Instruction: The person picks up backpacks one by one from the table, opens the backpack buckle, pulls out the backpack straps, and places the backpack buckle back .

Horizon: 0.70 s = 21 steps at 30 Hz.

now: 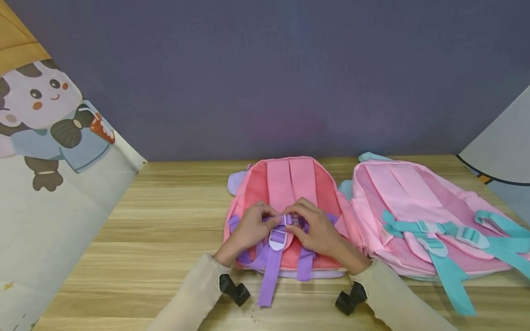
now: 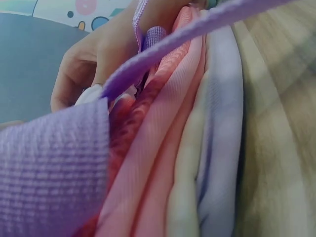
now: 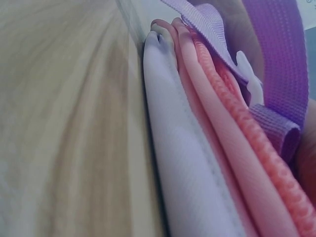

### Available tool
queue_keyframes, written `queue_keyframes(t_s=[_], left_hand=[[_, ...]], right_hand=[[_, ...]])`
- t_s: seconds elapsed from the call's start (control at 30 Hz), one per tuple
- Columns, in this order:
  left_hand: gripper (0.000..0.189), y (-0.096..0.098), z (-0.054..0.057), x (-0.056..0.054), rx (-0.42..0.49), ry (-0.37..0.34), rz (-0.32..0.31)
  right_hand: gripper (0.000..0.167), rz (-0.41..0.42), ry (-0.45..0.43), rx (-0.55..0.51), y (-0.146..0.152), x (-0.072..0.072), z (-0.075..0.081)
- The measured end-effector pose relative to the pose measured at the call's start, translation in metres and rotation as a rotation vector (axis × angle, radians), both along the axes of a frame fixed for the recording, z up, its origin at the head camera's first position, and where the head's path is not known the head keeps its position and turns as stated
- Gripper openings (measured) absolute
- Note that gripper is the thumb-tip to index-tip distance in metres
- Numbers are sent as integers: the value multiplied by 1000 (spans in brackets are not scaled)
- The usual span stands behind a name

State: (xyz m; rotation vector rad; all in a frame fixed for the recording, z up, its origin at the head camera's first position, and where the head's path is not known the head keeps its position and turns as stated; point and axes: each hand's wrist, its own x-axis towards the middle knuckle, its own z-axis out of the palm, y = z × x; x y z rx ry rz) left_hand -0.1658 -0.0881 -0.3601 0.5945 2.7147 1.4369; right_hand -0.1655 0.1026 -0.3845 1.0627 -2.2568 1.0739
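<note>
Head view: lighting moderate and even; shadows soft, one visible beneath the turquoise strap [image 1: 453, 282]. Direction of light cannot be determined. Tabletop [image 1: 145, 239] evenly lit. Wall [image 1: 290, 69] dim, with a faint pink cast low down, behind the coral backpack [image 1: 291, 177]. Focus acceptable overall; fine detail around the white buckle [image 1: 276, 246] slightly soft. Left wrist view: hazy, low contrast; weave of the near purple strap [image 2: 54, 173] legible, tabletop grain blurred. Right wrist view: colours muted, tabletop grain smeared, narrow dark shadow along the backpack's edge.
</note>
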Motion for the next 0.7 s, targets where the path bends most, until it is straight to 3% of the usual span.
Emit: queue_keyframes(t_s=[0.3,0.7], left_hand=[[5,-6,7,0,47,-21,-2],[7,2,3,2,164,-51,23]], right_hand=[[29,7,5,-30,0,-1,-1],[30,12,15,-46,0,-2,-1]])
